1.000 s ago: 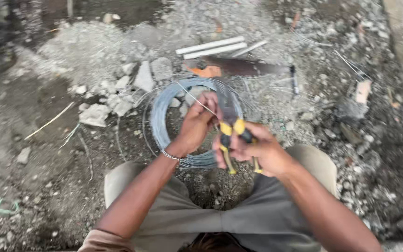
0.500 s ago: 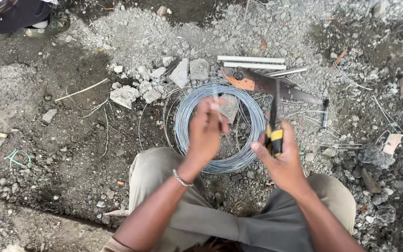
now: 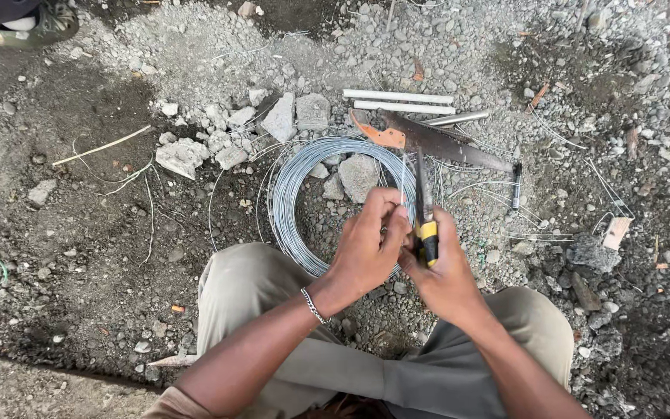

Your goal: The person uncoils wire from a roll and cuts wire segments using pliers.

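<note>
I am crouched over gravel ground. My right hand (image 3: pixel 445 268) grips pliers (image 3: pixel 424 206) with yellow and black handles, jaws pointing away from me. My left hand (image 3: pixel 371 240), with a metal bracelet on its wrist, pinches a thin strand of wire (image 3: pixel 404 174) beside the pliers' jaws. Both hands hover over the near edge of a round coil of grey steel wire (image 3: pixel 292 194) lying on the ground between my knees.
A hand saw with an orange handle (image 3: pixel 428 140) lies beyond the coil, with white rods (image 3: pixel 397 97) behind it. Broken concrete lumps (image 3: pixel 184 155) sit left of the coil. Cut wire pieces (image 3: pixel 537 233) lie to the right. Someone's shoe (image 3: pixel 40 23) is at the top left.
The view has shifted. My hands came closer together over the coil, and the pliers now stand upright against the strand my left hand pinches.
</note>
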